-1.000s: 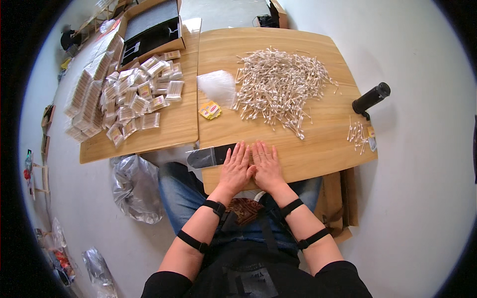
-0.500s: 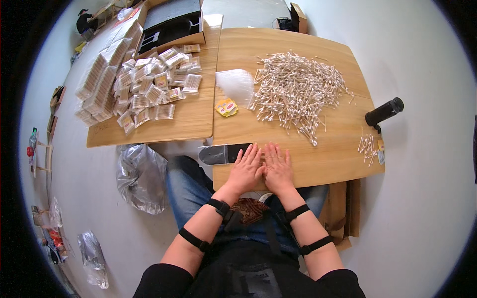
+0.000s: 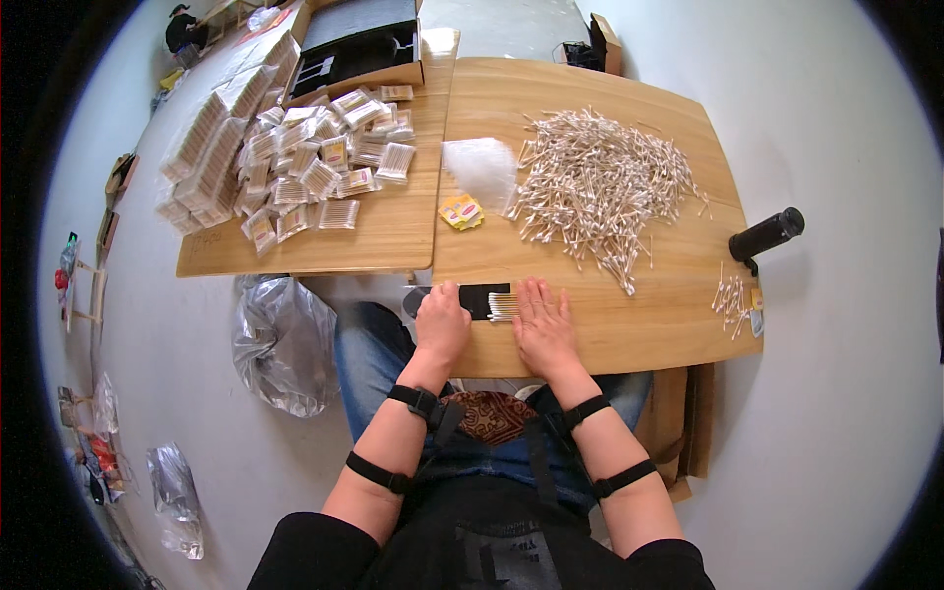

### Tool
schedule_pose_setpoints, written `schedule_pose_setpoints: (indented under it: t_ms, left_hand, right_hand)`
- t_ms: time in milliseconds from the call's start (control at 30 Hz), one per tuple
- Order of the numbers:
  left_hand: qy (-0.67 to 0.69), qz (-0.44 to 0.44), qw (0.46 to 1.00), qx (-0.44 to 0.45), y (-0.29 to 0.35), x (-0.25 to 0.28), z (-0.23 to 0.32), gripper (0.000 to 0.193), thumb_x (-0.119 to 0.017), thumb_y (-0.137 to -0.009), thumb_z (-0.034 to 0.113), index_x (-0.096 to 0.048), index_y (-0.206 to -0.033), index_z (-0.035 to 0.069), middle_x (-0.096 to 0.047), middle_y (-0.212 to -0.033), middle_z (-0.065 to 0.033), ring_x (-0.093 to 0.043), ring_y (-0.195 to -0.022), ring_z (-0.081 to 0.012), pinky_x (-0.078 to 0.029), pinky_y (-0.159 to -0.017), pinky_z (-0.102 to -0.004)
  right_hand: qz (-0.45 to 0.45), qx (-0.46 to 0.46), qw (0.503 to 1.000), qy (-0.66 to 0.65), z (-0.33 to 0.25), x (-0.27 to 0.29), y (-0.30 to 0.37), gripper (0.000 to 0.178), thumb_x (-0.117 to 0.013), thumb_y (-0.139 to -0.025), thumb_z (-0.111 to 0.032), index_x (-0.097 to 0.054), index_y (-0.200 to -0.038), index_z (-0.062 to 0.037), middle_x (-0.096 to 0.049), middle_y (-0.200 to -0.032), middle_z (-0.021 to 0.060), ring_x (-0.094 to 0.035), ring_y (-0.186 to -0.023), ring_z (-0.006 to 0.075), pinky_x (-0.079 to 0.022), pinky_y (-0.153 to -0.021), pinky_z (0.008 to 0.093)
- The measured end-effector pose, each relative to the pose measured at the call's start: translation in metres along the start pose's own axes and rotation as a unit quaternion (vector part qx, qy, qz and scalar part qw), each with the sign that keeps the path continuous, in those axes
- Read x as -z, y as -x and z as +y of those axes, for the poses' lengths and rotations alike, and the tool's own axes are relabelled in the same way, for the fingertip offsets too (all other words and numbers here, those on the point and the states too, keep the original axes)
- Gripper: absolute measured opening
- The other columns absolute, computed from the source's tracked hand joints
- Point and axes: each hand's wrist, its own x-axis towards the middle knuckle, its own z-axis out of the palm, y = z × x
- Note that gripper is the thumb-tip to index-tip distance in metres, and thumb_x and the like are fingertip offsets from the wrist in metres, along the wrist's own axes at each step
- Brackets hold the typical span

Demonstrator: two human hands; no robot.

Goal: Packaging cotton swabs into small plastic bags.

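My right hand lies flat near the table's front edge, fingers stretched out over a row of cotton swabs. The swabs' white tips show to the left of it, on a flat black strip. My left hand is closed at the left part of that strip, fingers curled down over a clear plastic bag that sleeves its end. The fingertips are partly hidden. Beyond my hands lie a fan of clear bags, a small stack of yellow cards and a big heap of loose cotton swabs.
On the left table are many filled swab packs, stacked packs and an open box. A black cylinder and a few swabs are at the right edge. A silvery plastic sack stands below.
My left hand has moved left off the swabs and closed at the bagged end of the black strip. The right hand stays flat on the swabs. The view has shifted slightly.
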Motion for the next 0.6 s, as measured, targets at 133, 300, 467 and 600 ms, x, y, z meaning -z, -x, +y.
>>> schedule_pose_setpoints:
  t_ms: [133,300,467,600]
  left_hand:
    - [0.080,-0.017,0.997,0.008,-0.003,0.004,-0.012,0.019,-0.062,-0.075,0.006,-0.051,-0.089,0.002,-0.059,-0.080,-0.0174,-0.060,-0.076,-0.0383,-0.050,-0.068,-0.0477]
    - [0.219,0.001,0.974,0.055,0.001,0.010,-0.012,0.012,-0.060,-0.078,0.004,-0.050,-0.085,0.002,-0.057,-0.075,-0.0163,-0.059,-0.073,-0.0367,-0.049,-0.067,-0.0422]
    - [0.208,0.026,0.978,0.023,0.005,0.011,-0.009,0.011,-0.060,-0.079,0.004,-0.050,-0.085,0.001,-0.057,-0.077,-0.0174,-0.059,-0.076,-0.0376,-0.048,-0.067,-0.0438]
    - [0.205,0.054,0.977,-0.007,0.007,0.010,-0.007,0.009,-0.060,-0.082,0.004,-0.051,-0.083,0.001,-0.057,-0.079,-0.0177,-0.058,-0.077,-0.0384,-0.048,-0.068,-0.0451]
  right_hand:
    - [-0.018,0.015,0.999,0.032,-0.012,-0.006,-0.016,0.060,-0.041,-0.098,-0.035,-0.030,-0.151,-0.0081,-0.030,-0.157,0.0102,-0.027,-0.145,0.0251,-0.013,-0.118,0.0534]
    - [-0.010,0.039,0.999,0.017,-0.028,-0.013,-0.032,0.059,-0.041,-0.098,-0.035,-0.033,-0.150,-0.0090,-0.031,-0.157,0.0089,-0.028,-0.145,0.0238,-0.012,-0.119,0.0528]
    - [-0.012,0.053,0.999,-0.002,-0.050,-0.016,-0.038,0.058,-0.041,-0.098,-0.034,-0.034,-0.150,-0.0091,-0.030,-0.157,0.0089,-0.028,-0.145,0.0241,-0.011,-0.119,0.0521]
    - [-0.016,0.045,0.999,-0.007,-0.066,-0.021,-0.034,0.060,-0.043,-0.097,-0.034,-0.033,-0.150,-0.0080,-0.030,-0.157,0.0102,-0.027,-0.145,0.0251,-0.011,-0.119,0.0519]
